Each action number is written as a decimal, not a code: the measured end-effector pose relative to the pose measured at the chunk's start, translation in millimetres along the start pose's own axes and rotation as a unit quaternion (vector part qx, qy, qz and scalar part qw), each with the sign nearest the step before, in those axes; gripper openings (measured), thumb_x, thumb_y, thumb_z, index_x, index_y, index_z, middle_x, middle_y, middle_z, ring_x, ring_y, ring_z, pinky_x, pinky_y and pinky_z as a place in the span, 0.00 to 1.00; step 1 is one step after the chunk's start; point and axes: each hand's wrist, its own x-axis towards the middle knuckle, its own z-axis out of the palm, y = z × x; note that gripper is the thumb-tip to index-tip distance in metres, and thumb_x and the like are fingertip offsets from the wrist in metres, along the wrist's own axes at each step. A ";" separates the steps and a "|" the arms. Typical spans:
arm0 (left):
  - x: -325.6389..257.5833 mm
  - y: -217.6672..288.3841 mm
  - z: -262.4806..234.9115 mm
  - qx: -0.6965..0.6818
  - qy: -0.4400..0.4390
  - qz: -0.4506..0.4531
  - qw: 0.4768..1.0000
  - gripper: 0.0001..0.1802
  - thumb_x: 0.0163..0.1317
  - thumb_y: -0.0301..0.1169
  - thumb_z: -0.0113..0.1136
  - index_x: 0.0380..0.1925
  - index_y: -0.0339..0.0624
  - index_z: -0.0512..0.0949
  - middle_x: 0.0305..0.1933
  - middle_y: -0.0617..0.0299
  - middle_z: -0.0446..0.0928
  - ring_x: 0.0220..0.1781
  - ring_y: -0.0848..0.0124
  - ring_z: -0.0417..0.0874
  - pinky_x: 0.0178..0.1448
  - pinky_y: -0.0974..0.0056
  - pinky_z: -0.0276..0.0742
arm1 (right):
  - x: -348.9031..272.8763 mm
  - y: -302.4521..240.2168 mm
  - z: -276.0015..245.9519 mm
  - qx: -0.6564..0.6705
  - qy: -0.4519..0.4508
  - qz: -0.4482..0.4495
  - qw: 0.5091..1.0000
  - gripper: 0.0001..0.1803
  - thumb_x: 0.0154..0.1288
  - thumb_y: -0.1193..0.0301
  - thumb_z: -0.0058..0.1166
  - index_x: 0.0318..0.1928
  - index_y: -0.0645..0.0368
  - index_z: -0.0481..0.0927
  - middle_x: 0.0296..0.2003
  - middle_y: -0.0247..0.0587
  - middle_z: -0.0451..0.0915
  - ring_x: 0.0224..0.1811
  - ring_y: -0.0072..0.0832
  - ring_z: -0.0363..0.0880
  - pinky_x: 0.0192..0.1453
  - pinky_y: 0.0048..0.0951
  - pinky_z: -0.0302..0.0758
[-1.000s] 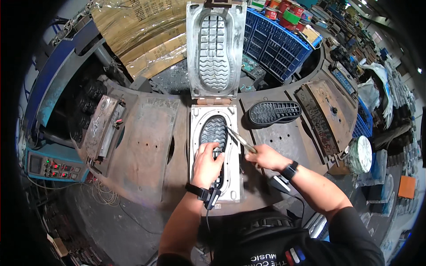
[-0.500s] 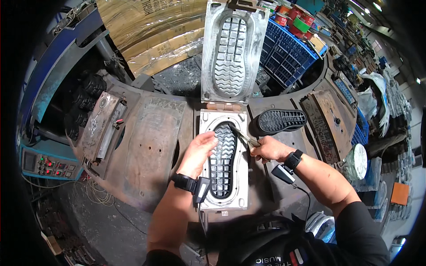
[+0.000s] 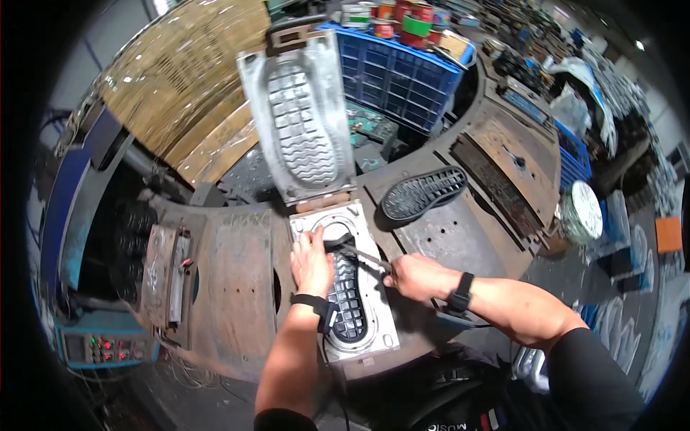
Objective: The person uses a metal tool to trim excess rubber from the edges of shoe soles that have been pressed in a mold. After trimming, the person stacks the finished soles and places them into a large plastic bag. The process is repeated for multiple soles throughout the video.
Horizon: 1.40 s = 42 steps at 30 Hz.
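Observation:
A black rubber shoe sole lies tread up in the cavity of the open metal mould's lower half. Its far end looks lifted out of the cavity, where the jaws of the pliers meet it. My right hand is closed round the pliers' handles, right of the mould. My left hand lies over the mould's left side, fingers stretched and a little apart, beside the sole's far end. It covers part of the sole; whether its thumb touches the rubber is hidden. Hinged upright behind stands the mould's upper half.
Another black sole rests on the metal table, right of the mould. Closed moulds sit at left and right. Behind are a blue crate with cans and wrapped cartons. A control box is at lower left.
The sole's far end has come up from the cavity with the pliers at it. My left hand has moved up beside that end. The whole view has shifted and turned.

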 end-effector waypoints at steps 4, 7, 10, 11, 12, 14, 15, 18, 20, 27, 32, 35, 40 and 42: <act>-2.7 11.3 -18.2 -0.027 -0.040 0.085 0.995 0.28 0.49 0.21 0.68 0.54 0.49 0.86 0.70 0.56 0.73 0.73 0.50 0.69 0.75 0.48 0.64 | -60.2 3.3 6.6 -0.007 -0.021 -0.006 1.000 0.19 0.75 0.59 0.57 0.42 0.65 0.87 0.39 0.60 0.87 0.45 0.57 0.86 0.50 0.52 0.81; -32.2 7.7 -19.2 -0.153 -0.077 0.062 0.983 0.23 0.52 0.22 0.65 0.50 0.49 0.88 0.57 0.50 0.85 0.63 0.51 0.82 0.66 0.51 0.76 | -86.8 31.4 29.4 0.001 0.026 -0.094 0.995 0.19 0.74 0.59 0.58 0.42 0.65 0.87 0.37 0.61 0.86 0.42 0.58 0.86 0.48 0.54 0.81; -91.2 59.9 -81.0 -0.079 -0.080 0.099 0.989 0.22 0.51 0.22 0.63 0.48 0.49 0.89 0.46 0.52 0.88 0.51 0.52 0.88 0.57 0.51 0.82 | -156.2 40.7 -7.5 0.036 -0.046 -0.110 0.992 0.19 0.74 0.59 0.58 0.43 0.65 0.83 0.36 0.60 0.86 0.42 0.59 0.86 0.45 0.55 0.81; -117.1 71.3 -104.7 -0.055 -0.092 0.122 0.987 0.23 0.50 0.22 0.62 0.47 0.49 0.89 0.46 0.53 0.89 0.49 0.52 0.88 0.56 0.51 0.83 | -181.1 49.7 -10.8 0.036 -0.062 -0.145 0.987 0.18 0.73 0.59 0.58 0.43 0.65 0.82 0.36 0.60 0.86 0.41 0.59 0.86 0.45 0.54 0.81; -139.9 90.3 -123.6 -0.056 -0.101 0.146 0.983 0.23 0.47 0.20 0.61 0.46 0.47 0.89 0.45 0.51 0.89 0.48 0.52 0.89 0.55 0.52 0.83 | -203.1 62.1 -12.0 0.030 -0.061 -0.195 0.979 0.17 0.72 0.60 0.59 0.44 0.64 0.82 0.36 0.58 0.85 0.41 0.58 0.85 0.44 0.53 0.81; -166.0 127.3 -165.1 -0.064 -0.117 0.170 0.976 0.24 0.44 0.19 0.60 0.44 0.45 0.89 0.43 0.50 0.89 0.46 0.51 0.89 0.53 0.54 0.84 | -242.3 78.3 -19.2 0.072 -0.049 -0.282 0.955 0.15 0.72 0.61 0.60 0.44 0.63 0.81 0.37 0.54 0.83 0.41 0.57 0.84 0.43 0.51 0.80; -173.5 146.3 -191.7 -0.068 -0.120 0.167 0.976 0.24 0.43 0.20 0.60 0.44 0.44 0.89 0.42 0.50 0.89 0.45 0.51 0.89 0.51 0.54 0.84 | -258.2 83.5 -29.0 0.116 -0.041 -0.328 0.937 0.14 0.72 0.62 0.60 0.45 0.62 0.80 0.37 0.52 0.82 0.41 0.57 0.84 0.43 0.50 0.80; -197.4 213.3 -253.9 -0.151 -0.026 0.175 0.973 0.20 0.48 0.26 0.75 0.43 0.36 0.84 0.40 0.51 0.87 0.42 0.57 0.89 0.48 0.58 0.83 | -294.6 88.2 -51.7 0.210 0.008 -0.435 0.875 0.13 0.73 0.63 0.60 0.45 0.61 0.79 0.39 0.49 0.78 0.42 0.54 0.82 0.44 0.47 0.79; -191.7 253.9 -234.9 -0.359 -0.069 0.004 0.931 0.25 0.49 0.22 0.79 0.48 0.37 0.80 0.48 0.53 0.86 0.51 0.65 0.87 0.58 0.60 0.82 | -311.3 105.3 -66.8 0.205 0.026 -0.410 0.888 0.13 0.76 0.64 0.59 0.46 0.62 0.78 0.41 0.49 0.76 0.44 0.51 0.81 0.47 0.44 0.78; -197.2 306.7 -37.2 -0.674 -0.153 -0.109 0.715 0.21 0.70 0.27 0.68 0.60 0.34 0.75 0.54 0.59 0.84 0.52 0.70 0.84 0.59 0.63 0.81 | -351.7 232.6 -59.2 0.137 0.240 -0.238 0.931 0.15 0.73 0.64 0.61 0.49 0.63 0.83 0.47 0.52 0.82 0.51 0.50 0.83 0.56 0.43 0.81; -159.2 301.3 35.5 -0.398 -0.170 -0.096 0.897 0.16 0.71 0.32 0.68 0.50 0.32 0.81 0.40 0.59 0.87 0.43 0.74 0.84 0.51 0.65 0.81 | -415.4 377.5 -18.5 -0.122 0.235 0.059 0.962 0.14 0.65 0.61 0.63 0.39 0.60 0.85 0.39 0.49 0.83 0.45 0.51 0.83 0.50 0.49 0.80; -123.2 304.3 64.1 -0.292 -0.129 -0.017 0.948 0.25 0.65 0.41 0.72 0.54 0.32 0.81 0.44 0.48 0.88 0.45 0.59 0.89 0.52 0.56 0.83 | -460.3 463.4 56.0 -0.027 0.213 0.226 0.950 0.18 0.64 0.57 0.61 0.38 0.62 0.86 0.39 0.58 0.84 0.45 0.56 0.84 0.52 0.52 0.80; -127.3 326.8 94.1 0.070 -0.192 0.055 0.977 0.56 0.51 0.54 0.78 0.78 0.51 0.62 0.77 0.49 0.66 0.75 0.50 0.69 0.76 0.46 0.63 | -525.4 538.0 223.5 0.079 0.094 0.457 0.881 0.27 0.61 0.50 0.65 0.42 0.66 0.89 0.42 0.66 0.86 0.51 0.57 0.86 0.57 0.50 0.83; -131.1 322.4 130.5 0.019 -0.178 0.033 0.983 0.54 0.50 0.57 0.77 0.76 0.51 0.67 0.77 0.48 0.66 0.75 0.49 0.68 0.76 0.44 0.62 | -558.3 564.8 310.2 0.144 0.090 0.506 0.845 0.30 0.63 0.46 0.63 0.41 0.66 0.89 0.44 0.65 0.87 0.55 0.55 0.86 0.57 0.50 0.83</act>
